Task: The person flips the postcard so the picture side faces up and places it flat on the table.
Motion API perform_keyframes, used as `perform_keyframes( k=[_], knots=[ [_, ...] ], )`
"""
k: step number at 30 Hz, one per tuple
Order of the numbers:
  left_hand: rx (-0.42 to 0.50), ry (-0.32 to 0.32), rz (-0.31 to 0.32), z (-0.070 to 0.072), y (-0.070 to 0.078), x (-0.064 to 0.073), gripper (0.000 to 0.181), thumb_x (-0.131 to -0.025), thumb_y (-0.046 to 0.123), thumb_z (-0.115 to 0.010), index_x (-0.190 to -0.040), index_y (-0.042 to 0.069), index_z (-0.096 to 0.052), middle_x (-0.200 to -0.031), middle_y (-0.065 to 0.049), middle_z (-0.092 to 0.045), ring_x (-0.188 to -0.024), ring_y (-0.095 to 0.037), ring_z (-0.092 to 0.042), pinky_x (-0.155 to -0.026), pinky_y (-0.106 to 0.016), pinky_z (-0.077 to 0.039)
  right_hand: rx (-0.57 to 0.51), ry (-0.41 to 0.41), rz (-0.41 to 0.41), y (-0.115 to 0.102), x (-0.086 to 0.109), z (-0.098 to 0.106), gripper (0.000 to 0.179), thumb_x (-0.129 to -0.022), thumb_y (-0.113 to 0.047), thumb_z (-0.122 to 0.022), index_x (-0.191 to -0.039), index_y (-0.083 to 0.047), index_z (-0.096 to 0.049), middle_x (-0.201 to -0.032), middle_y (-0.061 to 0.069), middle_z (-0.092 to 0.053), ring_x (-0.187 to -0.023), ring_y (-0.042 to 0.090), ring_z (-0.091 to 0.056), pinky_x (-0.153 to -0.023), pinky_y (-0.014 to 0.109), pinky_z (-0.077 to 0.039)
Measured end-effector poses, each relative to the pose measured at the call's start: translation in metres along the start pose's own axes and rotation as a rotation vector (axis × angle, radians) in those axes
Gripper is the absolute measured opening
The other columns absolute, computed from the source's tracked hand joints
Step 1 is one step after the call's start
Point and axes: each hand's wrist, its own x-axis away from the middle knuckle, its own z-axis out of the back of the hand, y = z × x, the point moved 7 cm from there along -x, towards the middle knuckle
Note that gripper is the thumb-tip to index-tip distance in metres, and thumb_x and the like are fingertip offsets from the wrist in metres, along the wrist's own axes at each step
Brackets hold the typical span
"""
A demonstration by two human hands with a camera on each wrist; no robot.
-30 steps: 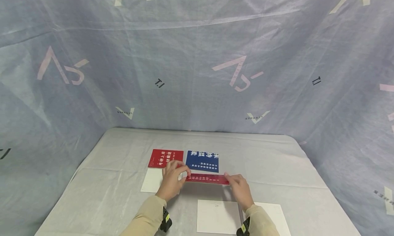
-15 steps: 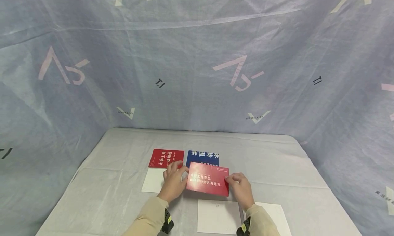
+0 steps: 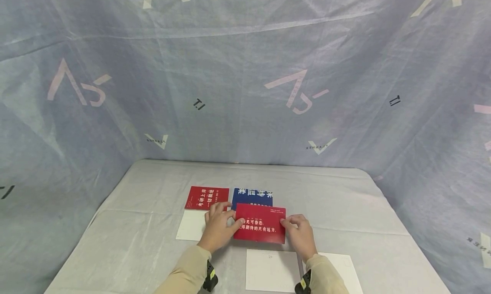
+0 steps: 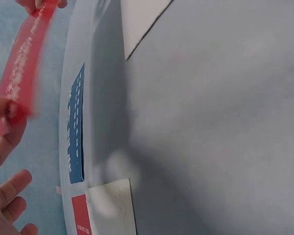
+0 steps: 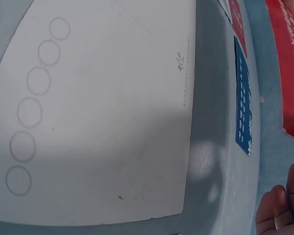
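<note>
Both hands hold a red postcard [image 3: 261, 236] with white lettering up over the middle of the table, its printed face towards the head camera. My left hand [image 3: 219, 226] pinches its left edge, the thumb lying on the face. At the right edge, my right hand [image 3: 301, 234] pinches it between thumb and fingers. The left wrist view has the same red postcard [image 4: 27, 58] blurred at upper left. Behind it a blue postcard [image 3: 253, 196] lies partly covered in the head view. A white-backed postcard [image 5: 108, 112] with several printed circles fills much of the right wrist view.
Another red postcard [image 3: 207, 197] lies at the back left, with a white card [image 3: 189, 226] in front of it. Near the front are a white card [image 3: 270, 270] and a second white card [image 3: 339, 266], partly behind the right forearm. A grey cloth [image 3: 134, 226] covers the table.
The held red postcard has tilted from nearly edge-on to showing its lettered face. My left thumb has shifted onto that face; my right hand has stayed at the right edge.
</note>
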Motion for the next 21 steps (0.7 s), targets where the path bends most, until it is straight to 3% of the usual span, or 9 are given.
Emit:
perform_keyframes(
  k=[3, 10, 21],
  knots=[
    [-0.014, 0.013, -0.009, -0.0003, 0.0017, -0.0006, 0.025, -0.093, 0.032, -0.073, -0.076, 0.017, -0.062, -0.135, -0.017, -0.055, -0.133, -0.037, -0.037, -0.103, -0.060, -0.027, -0.005, 0.017, 0.029, -0.0004, -0.0013, 0.0006, 0.018, -0.094, -0.014, -0.065, -0.083, -0.003, -0.073, -0.108, 0.011, -0.062, -0.112, 0.033, -0.055, -0.096, 0.053, -0.040],
    [-0.018, 0.038, -0.011, 0.0003, 0.0060, -0.0011, 0.024, -0.092, 0.030, -0.074, -0.077, 0.014, -0.065, -0.131, -0.017, -0.057, -0.130, -0.038, -0.039, -0.101, -0.059, -0.029, -0.010, 0.027, 0.049, 0.0009, -0.0015, 0.0016, 0.018, -0.089, -0.021, -0.076, -0.085, -0.003, -0.075, -0.112, 0.014, -0.063, -0.115, 0.036, -0.056, -0.100, 0.056, -0.041],
    [-0.034, 0.037, -0.022, -0.0072, 0.0064, -0.0037, 0.024, -0.092, 0.031, -0.074, -0.075, 0.017, -0.064, -0.130, -0.016, -0.057, -0.130, -0.037, -0.039, -0.102, -0.060, -0.030, 0.017, 0.044, 0.070, 0.0021, -0.0030, 0.0075, 0.018, -0.090, -0.021, -0.076, -0.087, -0.002, -0.076, -0.111, 0.016, -0.063, -0.112, 0.037, -0.056, -0.099, 0.055, -0.040]
  ],
)
